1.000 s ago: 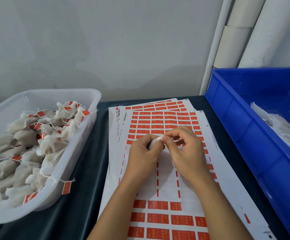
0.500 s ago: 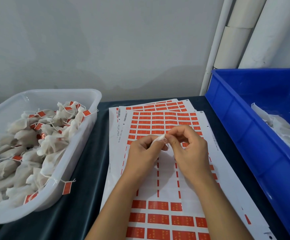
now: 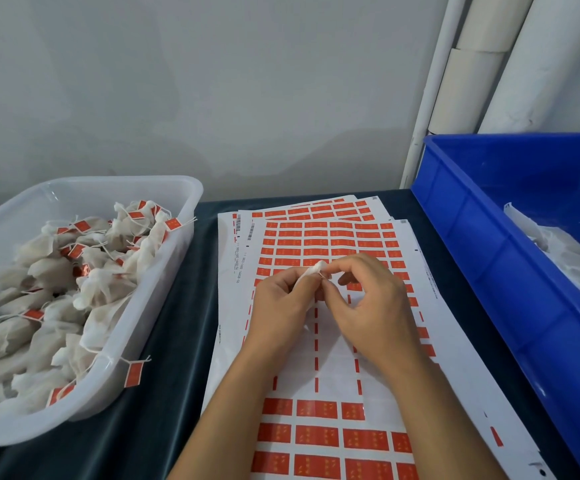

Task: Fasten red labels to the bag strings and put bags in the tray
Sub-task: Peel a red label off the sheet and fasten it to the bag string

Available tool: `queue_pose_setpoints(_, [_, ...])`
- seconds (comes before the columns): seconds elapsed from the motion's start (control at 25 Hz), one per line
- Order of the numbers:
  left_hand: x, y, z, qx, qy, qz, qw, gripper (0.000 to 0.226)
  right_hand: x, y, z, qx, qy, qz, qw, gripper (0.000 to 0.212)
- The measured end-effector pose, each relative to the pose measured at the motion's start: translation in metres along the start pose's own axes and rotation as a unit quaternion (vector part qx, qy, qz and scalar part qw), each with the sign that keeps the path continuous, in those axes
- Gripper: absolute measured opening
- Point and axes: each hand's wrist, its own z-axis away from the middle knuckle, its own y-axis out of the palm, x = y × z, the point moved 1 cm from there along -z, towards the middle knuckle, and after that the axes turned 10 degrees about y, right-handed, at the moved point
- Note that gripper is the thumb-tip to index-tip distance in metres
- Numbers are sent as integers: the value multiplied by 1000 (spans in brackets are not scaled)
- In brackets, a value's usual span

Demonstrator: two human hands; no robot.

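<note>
The left hand (image 3: 281,306) grips a small white bag (image 3: 311,271), which shows only where it pokes out above the curled fingers (image 3: 299,277). The right hand (image 3: 368,306) pinches at the bag's top with thumb and forefinger; whether a string or a label sits in that pinch is too small to tell. Both hands hover over the label sheets (image 3: 316,237), right above the stripped patch of backing.

Risks, as I judge them: a sticky label could fold onto itself or catch a fingertip instead of closing round the string, since the pinch is tight and the string is thin. The string could slip free of the pinch, leaving the label stuck to the bag cloth. The forearms lie over the lower rows of labels, so a dragging wrist could lift or crease them.

Room: left of the fingers, past a strip of dark tabletop (image 3: 177,306), stands the white tray (image 3: 164,271), heaped with tagged bags; one tag (image 3: 132,374) hangs over its near rim and could snag a passing hand. Right of the fingers the blue bin (image 3: 489,271) rises with a tall wall, holding more bags (image 3: 558,251). Ahead of the fingers, beyond the sheets, the wall is near. The path to the tray runs low and open; its rim is the one edge to clear.
</note>
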Motion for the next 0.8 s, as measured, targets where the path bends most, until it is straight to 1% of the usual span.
queue_pose_setpoints(0.2, [1, 1, 0, -6, 17, -42, 999, 36, -3, -2, -1, -29, -56, 46, 997, 26])
queue_pose_setpoints(0.32, [2, 1, 1, -2, 27, -60, 998, 33, -3, -3, -2, -32, -72, 65, 995, 26])
queue_pose_setpoints(0.52, [4, 2, 1, 7, 24, -67, 997, 29, -4, 1, -1, -38, -51, 87, 994, 15])
queue_pose_setpoints(0.8, [5, 2, 1, 22, 28, -84, 996, 30, -2, 5, -2, 15, 7, 44, 999, 18])
